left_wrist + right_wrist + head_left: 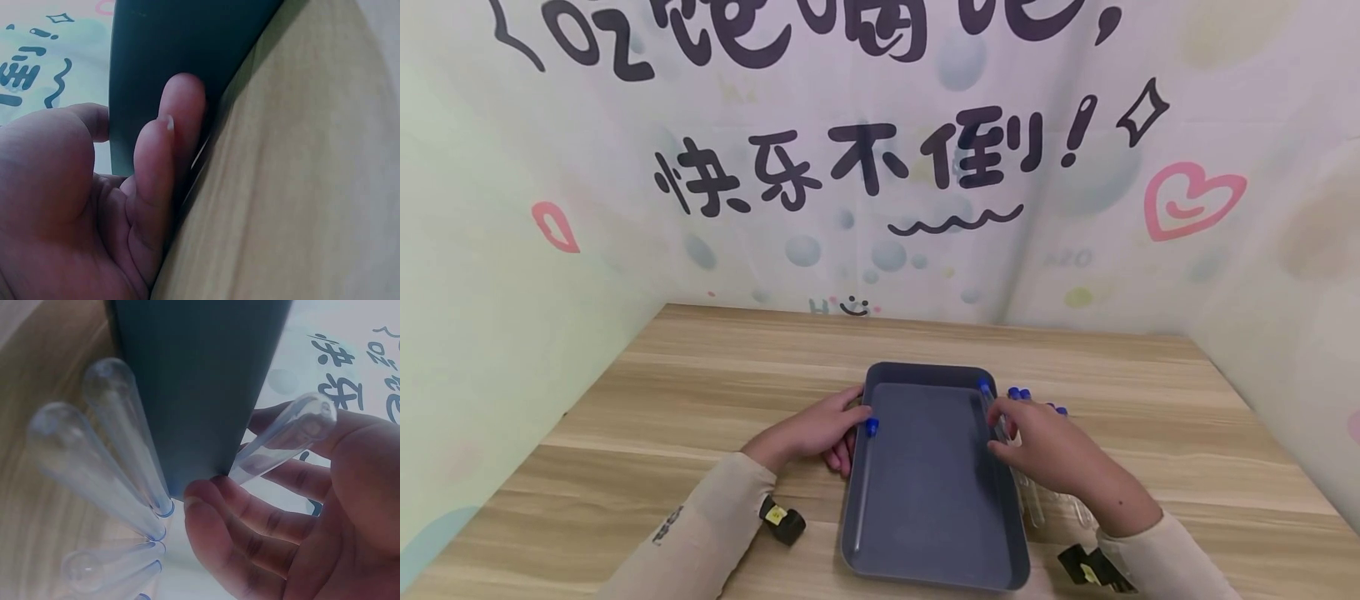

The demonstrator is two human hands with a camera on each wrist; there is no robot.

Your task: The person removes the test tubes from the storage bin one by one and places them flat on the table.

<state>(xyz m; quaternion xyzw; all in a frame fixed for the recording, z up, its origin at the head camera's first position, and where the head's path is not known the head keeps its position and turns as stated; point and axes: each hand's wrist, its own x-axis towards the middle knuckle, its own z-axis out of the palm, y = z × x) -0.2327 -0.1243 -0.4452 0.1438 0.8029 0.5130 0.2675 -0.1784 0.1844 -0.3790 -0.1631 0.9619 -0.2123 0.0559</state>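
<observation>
A dark grey rectangular tray (932, 492) lies on the table. My left hand (816, 429) holds its left side, thumb over the rim and the other fingers (181, 115) against the outer wall. Along the tray's inner left edge lies a clear test tube (863, 492) with a blue cap (872, 427). At the right rim, my right hand (1048, 442) pinches another clear test tube (287, 437) between thumb and fingers. Its blue cap (983, 384) points away, over the tray's far right corner, and its rounded end tilts up toward the palm in the right wrist view.
Several more capped test tubes (128, 434) lie on the wooden table (700, 375) right of the tray, partly hidden by my right hand and forearm in the head view. A printed cloth backdrop (850, 267) hangs behind the table.
</observation>
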